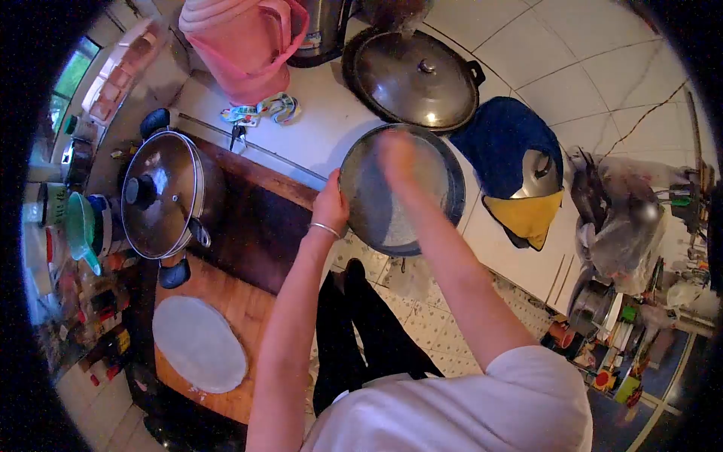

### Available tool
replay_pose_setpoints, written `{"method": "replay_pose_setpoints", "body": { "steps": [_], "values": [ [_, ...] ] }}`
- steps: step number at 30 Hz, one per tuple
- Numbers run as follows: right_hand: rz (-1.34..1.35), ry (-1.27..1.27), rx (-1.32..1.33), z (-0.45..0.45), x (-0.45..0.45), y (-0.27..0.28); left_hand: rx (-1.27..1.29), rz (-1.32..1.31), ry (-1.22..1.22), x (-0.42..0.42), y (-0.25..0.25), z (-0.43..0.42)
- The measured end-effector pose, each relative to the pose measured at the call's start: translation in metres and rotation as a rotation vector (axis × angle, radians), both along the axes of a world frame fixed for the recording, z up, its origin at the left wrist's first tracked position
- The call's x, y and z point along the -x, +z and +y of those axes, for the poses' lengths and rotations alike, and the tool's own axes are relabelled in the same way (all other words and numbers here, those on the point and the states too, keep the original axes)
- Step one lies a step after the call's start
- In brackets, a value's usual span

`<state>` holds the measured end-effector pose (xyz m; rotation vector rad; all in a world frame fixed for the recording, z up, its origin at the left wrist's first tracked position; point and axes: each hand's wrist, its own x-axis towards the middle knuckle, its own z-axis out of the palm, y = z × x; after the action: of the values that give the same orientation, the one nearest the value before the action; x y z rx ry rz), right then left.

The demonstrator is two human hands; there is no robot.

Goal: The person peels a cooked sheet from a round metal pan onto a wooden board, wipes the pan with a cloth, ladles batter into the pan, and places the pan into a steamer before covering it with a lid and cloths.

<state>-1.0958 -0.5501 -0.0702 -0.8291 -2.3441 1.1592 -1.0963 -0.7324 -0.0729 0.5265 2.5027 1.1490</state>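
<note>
A round dark-rimmed pan [392, 215] with a whitish inside juts over the counter's front edge. My left hand [331, 203], below a silver bangle, grips its left rim. Over the upper middle of the pan is my right hand [396, 154], smeared by motion, so its fingers cannot be made out. Just behind the pan lies a larger dark pan with a glass lid [414, 79]. A blue and yellow cloth [508, 151] with a metal piece on it rests to the right.
On the left stands a lidded pot [162, 196]. In front of it, a wooden board [260, 301] bears a flat white round [199, 344]. A pink jug [241, 45] and keys [239, 134] are at the back. Chopsticks [559, 279] and plastic bags [625, 226] are at right.
</note>
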Motion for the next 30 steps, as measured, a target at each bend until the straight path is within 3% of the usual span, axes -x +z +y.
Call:
{"method": "replay_pose_setpoints", "body": {
  "steps": [2, 3, 6, 8, 9, 12, 13, 15, 18, 20, 23, 25, 27, 28, 30],
  "values": [
    [-0.037, 0.435, -0.590, -0.042, -0.006, -0.022, 0.039, -0.011, -0.021, -0.003, 0.000, -0.004],
    [-0.035, 0.435, -0.590, -0.042, -0.016, -0.021, -0.013, -0.024, -0.030, 0.001, 0.000, -0.005],
    [-0.097, 0.584, -0.364, -0.008, -0.019, -0.014, -0.087, -0.023, -0.046, 0.007, -0.004, -0.007],
    [-0.092, 0.250, -0.469, 0.028, 0.015, -0.021, -0.028, -0.084, -0.096, 0.011, 0.002, -0.008],
    [-0.092, 0.251, -0.464, 0.008, 0.014, -0.021, -0.023, -0.086, -0.094, 0.015, 0.003, -0.009],
    [-0.160, 0.462, -0.431, -0.058, -0.031, -0.023, -0.030, -0.075, -0.091, 0.016, 0.005, -0.011],
    [-0.176, 0.595, -0.174, -0.058, -0.049, -0.042, -0.081, -0.111, -0.081, 0.018, 0.005, -0.012],
    [-0.143, 0.724, 0.014, -0.043, -0.058, -0.025, -0.255, -0.125, -0.047, 0.025, -0.022, -0.012],
    [-0.012, 0.282, -0.403, 0.005, -0.055, 0.021, -0.273, -0.083, -0.072, 0.027, -0.018, -0.016],
    [-0.122, -0.094, -0.507, 0.056, -0.051, -0.005, -0.217, -0.082, -0.076, 0.028, -0.008, -0.014],
    [-0.171, -0.082, -0.575, 0.045, -0.019, -0.022, -0.124, -0.085, -0.093, 0.026, -0.001, -0.011],
    [-0.219, 0.118, -0.447, -0.004, 0.009, -0.013, -0.087, -0.084, -0.101, 0.034, -0.001, -0.007],
    [-0.216, 0.374, -0.486, -0.048, -0.001, -0.022, -0.084, -0.044, -0.086, 0.033, 0.001, -0.008],
    [-0.203, 0.375, -0.495, -0.053, -0.012, -0.020, -0.089, -0.030, -0.082, 0.035, -0.003, -0.009],
    [-0.058, 0.806, -0.257, -0.050, -0.042, -0.014, -0.076, 0.025, -0.073, 0.034, -0.010, -0.007]
  ]
}}
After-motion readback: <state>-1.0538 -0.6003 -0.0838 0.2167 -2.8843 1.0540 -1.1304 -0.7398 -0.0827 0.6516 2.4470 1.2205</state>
